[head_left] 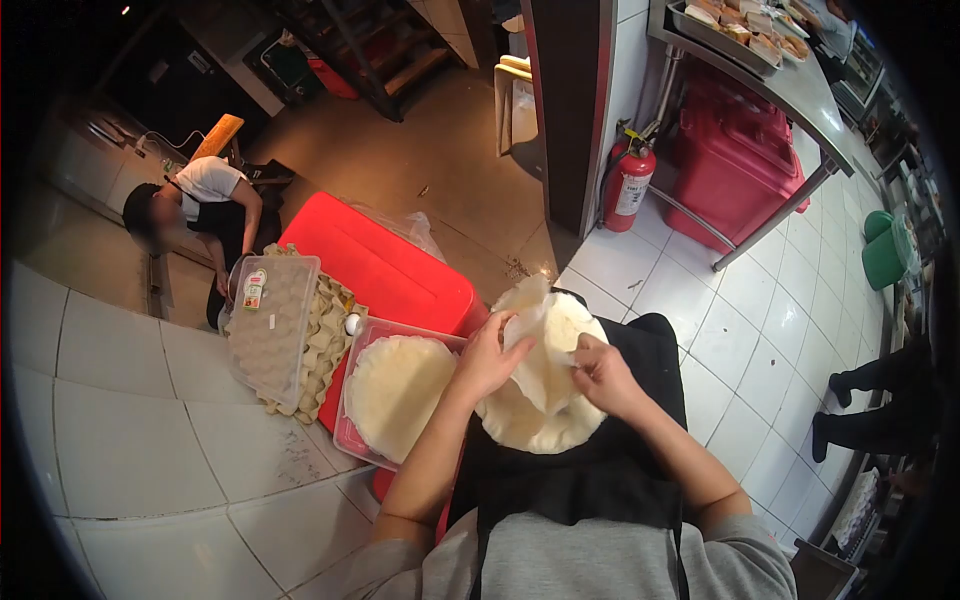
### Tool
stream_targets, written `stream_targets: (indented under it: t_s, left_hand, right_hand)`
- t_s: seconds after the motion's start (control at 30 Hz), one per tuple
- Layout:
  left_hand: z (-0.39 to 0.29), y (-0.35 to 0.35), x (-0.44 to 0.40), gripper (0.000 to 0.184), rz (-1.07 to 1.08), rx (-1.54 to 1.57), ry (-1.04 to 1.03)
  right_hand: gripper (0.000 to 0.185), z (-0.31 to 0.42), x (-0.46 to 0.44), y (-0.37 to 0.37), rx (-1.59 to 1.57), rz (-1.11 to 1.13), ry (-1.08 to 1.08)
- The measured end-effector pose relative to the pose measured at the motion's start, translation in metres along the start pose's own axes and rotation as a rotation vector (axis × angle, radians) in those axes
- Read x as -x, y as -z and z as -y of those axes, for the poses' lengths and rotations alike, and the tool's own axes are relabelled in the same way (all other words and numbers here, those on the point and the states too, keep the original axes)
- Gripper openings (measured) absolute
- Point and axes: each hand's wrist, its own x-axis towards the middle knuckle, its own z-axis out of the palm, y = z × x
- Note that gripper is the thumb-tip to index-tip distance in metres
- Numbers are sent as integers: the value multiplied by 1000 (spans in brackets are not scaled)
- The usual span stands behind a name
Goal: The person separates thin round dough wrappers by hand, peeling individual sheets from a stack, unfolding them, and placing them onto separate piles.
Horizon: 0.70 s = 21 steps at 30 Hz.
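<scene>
A stack of pale round dough sheets [555,425] lies on the black cloth of my lap. My left hand [487,358] is closed on the left edge of a thin, lifted sheet [535,350] over the stack. On the right, my right hand [600,375] pinches the same sheet near its middle. Left of my left forearm, a clear plastic container [350,440] holds more pale round sheets [398,392].
A red box [370,262] and egg trays [328,345] under a clear lid [275,325] stand at left. A person [205,200] bends beyond them. At right are a fire extinguisher [628,190], a red bin [735,165] and a metal table [820,110].
</scene>
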Motion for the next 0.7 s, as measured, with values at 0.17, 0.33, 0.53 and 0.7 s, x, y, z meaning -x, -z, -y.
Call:
stream_targets:
  t_s: [0.17,0.33,0.53,0.7]
  left_hand:
    - [-10,4,-23,27,217,65,143]
    - [-24,-1,-14,24,115,158,73]
    - [0,15,-7,14,-115,241,65]
    - [12,26,7,7,-290,370,136]
  right_hand:
    - [40,22,-1,-8,12,-27,70]
    - [54,40,-16,6,252,-13,231]
    - [46,23,-31,9,86,150,-129]
    - [45,28,-23,11,-264,34,-297]
